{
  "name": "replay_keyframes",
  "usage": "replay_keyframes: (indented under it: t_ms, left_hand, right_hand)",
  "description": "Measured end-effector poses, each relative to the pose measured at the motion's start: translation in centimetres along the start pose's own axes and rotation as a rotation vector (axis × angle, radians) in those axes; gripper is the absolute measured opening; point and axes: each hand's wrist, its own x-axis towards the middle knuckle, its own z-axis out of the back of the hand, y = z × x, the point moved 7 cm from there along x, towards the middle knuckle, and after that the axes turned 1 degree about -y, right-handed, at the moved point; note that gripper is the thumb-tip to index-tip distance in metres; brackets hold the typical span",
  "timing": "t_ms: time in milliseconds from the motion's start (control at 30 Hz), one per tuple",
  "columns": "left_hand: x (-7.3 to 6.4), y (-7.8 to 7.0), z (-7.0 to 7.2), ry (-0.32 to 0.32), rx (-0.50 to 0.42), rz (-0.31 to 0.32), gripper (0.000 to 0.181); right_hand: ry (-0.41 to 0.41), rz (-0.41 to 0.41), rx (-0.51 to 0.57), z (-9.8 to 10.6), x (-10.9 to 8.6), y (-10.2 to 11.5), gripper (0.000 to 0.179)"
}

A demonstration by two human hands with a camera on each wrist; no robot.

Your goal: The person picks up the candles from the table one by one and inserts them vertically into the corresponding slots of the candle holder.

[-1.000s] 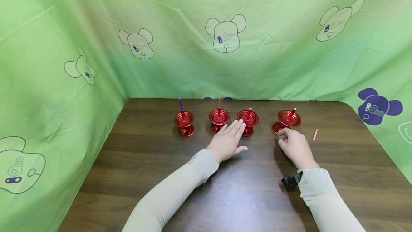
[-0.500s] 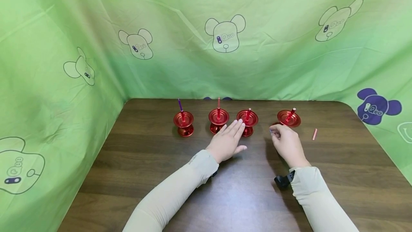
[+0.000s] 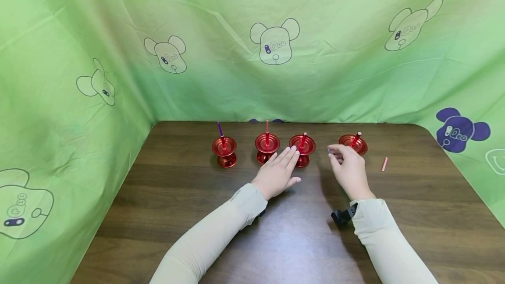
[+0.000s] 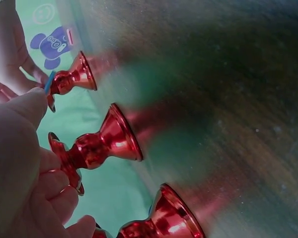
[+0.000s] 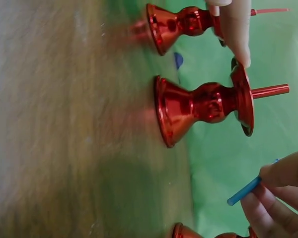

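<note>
Thumb and fingertips of my right hand (image 3: 349, 168) pinch a thin blue candle (image 5: 245, 191), held slantwise in the air between the third and fourth candle holders. My left hand (image 3: 276, 174) reaches out with straight fingers, its fingertips at the dish rim of the third shiny red candle holder (image 3: 303, 157). An upright red tube (image 5: 270, 91) rises from that holder's dish. Partly behind the right hand stands the fourth holder (image 3: 347, 140), its tube also bare. On the left, the first holder (image 3: 226, 160) carries a purple candle (image 3: 220, 129), and the second holder (image 3: 262, 143) a pink one (image 3: 267, 126).
A loose pink candle (image 3: 384, 164) lies on the brown wooden table (image 3: 169, 196), right of the fourth holder. Green cloth (image 3: 221, 86) printed with bear heads hangs behind the table and along its sides. Each wrist wears a black camera (image 3: 342, 217).
My right hand has moved left and slightly up from the fourth holder's base, carrying the blue candle toward the third holder. My left hand stays at the third holder's rim.
</note>
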Motion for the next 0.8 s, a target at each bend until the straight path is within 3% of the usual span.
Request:
replay_keyframes:
  t_ms: [500,800]
  left_hand:
    - [0.0,-0.2,0.1,-0.004,0.014,-0.007,0.073]
    - [0.1,-0.1,-0.1,-0.02,0.012,-0.008,0.073]
  right_hand:
    - [-0.101,-0.068,0.117,0.3,1.4,0.9,0.018]
    - [-0.116,-0.125,0.197,0.0,2.4,1.0,0.02]
